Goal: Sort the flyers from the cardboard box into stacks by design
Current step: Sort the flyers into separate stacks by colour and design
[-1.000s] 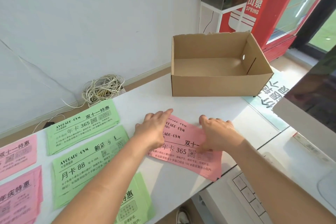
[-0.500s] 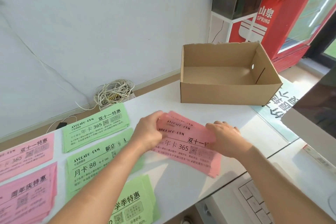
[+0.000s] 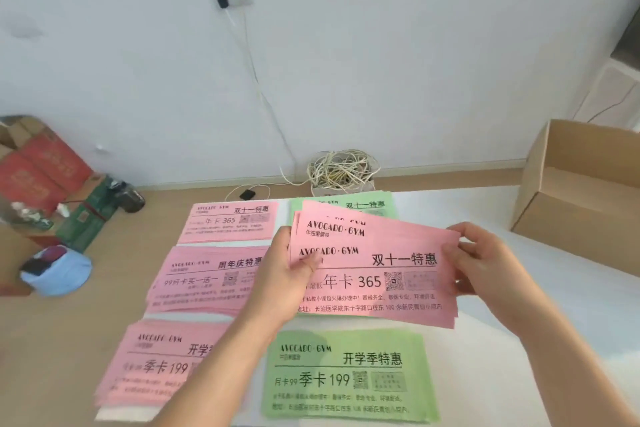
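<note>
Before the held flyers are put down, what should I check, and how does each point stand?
1. Grip: left hand and right hand hold the pink flyers at opposite ends: ok.
2. Design legible: top sheet reads 365: ok.
3. Matching pile present: pink 365 stack lies uncovered, left of the held bundle: ok.
4. Edges squared: sheets fan out at the upper left corner: not ok.
5. All held sheets alike: lower ones mostly hidden: cannot tell.
6. Cardboard box emptied: inside only partly in view: cannot tell.

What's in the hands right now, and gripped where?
A small sheaf of pink flyers: left hand pinches its left edge, right hand its right edge.
</note>
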